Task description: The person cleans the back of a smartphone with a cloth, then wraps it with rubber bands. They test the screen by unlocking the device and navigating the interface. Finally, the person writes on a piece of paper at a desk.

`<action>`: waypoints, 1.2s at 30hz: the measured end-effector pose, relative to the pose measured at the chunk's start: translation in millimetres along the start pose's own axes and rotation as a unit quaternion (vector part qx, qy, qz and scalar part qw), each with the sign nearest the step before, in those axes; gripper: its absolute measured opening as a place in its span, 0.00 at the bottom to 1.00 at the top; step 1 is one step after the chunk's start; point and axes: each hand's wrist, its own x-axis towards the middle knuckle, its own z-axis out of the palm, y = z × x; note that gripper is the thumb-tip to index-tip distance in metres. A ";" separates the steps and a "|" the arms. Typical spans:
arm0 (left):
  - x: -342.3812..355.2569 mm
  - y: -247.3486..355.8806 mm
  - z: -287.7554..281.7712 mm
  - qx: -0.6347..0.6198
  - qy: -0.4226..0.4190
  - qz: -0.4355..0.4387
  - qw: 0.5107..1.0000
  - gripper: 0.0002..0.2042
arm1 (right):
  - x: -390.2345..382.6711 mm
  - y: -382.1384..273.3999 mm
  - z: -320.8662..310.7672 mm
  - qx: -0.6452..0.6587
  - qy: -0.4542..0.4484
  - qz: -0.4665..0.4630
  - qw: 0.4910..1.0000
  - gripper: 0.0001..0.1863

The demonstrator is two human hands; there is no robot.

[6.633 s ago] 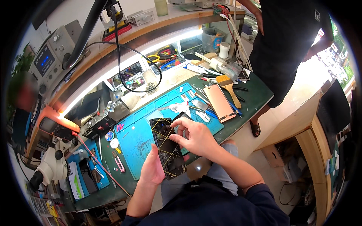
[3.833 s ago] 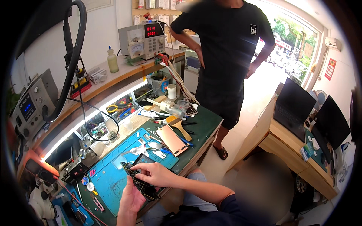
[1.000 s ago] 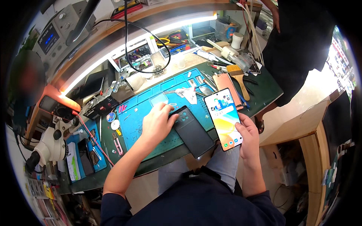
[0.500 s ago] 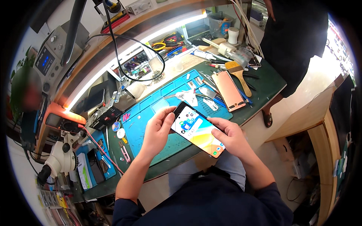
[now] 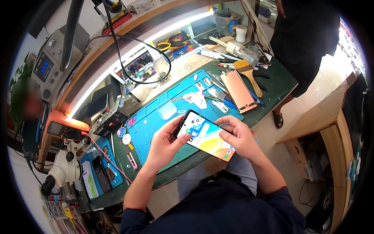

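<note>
A smartphone [image 5: 207, 134] with a lit screen of icons and a yellow-white wallpaper is held between my two hands, above the near edge of the blue mat. My left hand [image 5: 166, 145] grips its upper left end, with the thumb lying over the screen's edge. On the opposite long side, my right hand [image 5: 238, 137] has its thumb on the screen and its fingers round the edge. What lies under the phone is hidden. Beyond it, a crumpled white tissue [image 5: 195, 99] and a clear shallow tray [image 5: 167, 109] rest on the blue repair mat [image 5: 146, 134].
A copper-pink phone panel [image 5: 238, 90] and a wooden brush [image 5: 249, 76] lie right of the mat. An orange multimeter [image 5: 65, 125] and a microscope [image 5: 62, 165] stand at the left. A black cable [image 5: 170, 66] loops over the bench. Another person [image 5: 307, 46] stands at the far right.
My left thumb has moved from the phone's edge onto the screen. The phone has shifted slightly to the right in the view, and the right fingers have lifted and curled more along its edge.
</note>
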 end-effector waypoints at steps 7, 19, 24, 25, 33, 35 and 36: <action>-3.7 -4.3 10.3 -0.054 0.039 -0.021 0.998 0.27 | -1.8 3.6 4.4 -0.015 0.003 -0.029 0.999 0.15; -3.5 -12.2 5.4 -0.085 0.178 0.039 0.980 0.26 | -3.7 -23.8 20.4 -0.401 0.042 -0.293 0.867 0.15; -0.5 2.7 -4.9 -0.148 0.199 0.045 0.968 0.26 | -1.3 -30.8 4.2 -0.319 0.149 -0.269 0.897 0.20; -0.1 2.9 -6.6 -0.169 0.201 0.048 0.964 0.26 | 0.4 -26.4 0.2 -0.210 0.110 -0.200 0.951 0.21; 0.4 -20.4 -17.8 -0.254 0.163 0.058 0.952 0.22 | 9.5 -13.4 -3.3 0.074 -0.132 -0.030 0.988 0.25; 1.4 -23.7 -16.4 -0.268 0.156 0.055 0.949 0.22 | 9.8 -12.6 -4.6 0.047 -0.124 -0.037 0.991 0.23; 2.0 -24.7 -15.0 -0.258 0.160 0.048 0.952 0.22 | 11.1 -14.4 -7.9 0.031 -0.127 -0.026 0.991 0.22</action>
